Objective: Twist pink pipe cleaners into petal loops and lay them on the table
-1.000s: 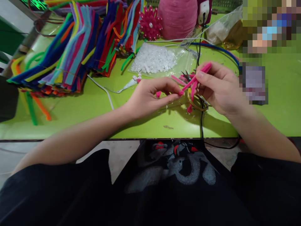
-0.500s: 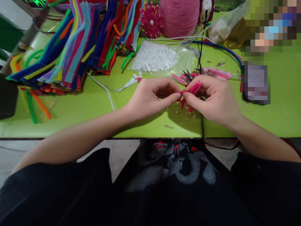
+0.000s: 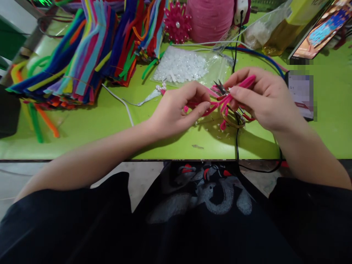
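Between my hands is a bent pink pipe cleaner, looped and with several ends. My left hand pinches its left part between thumb and fingers. With thumb and fingertips closed, my right hand grips the upper right part, where a folded pink loop sticks up past the fingers. Small pliers or cutters with dark pointed tips and red handles lie on the table just behind and under the pipe cleaner. A bag of white beads lies flat beyond my left hand.
Bundles of coloured pipe cleaners fill the left of the green table. At the back stand a pink beaded flower and a large pink spool. A phone lies right; a black cable crosses the front edge.
My right hand has moved right and slightly up, away from my left hand. More of the pink pipe cleaner shows between them, and the pliers' handles are now uncovered.
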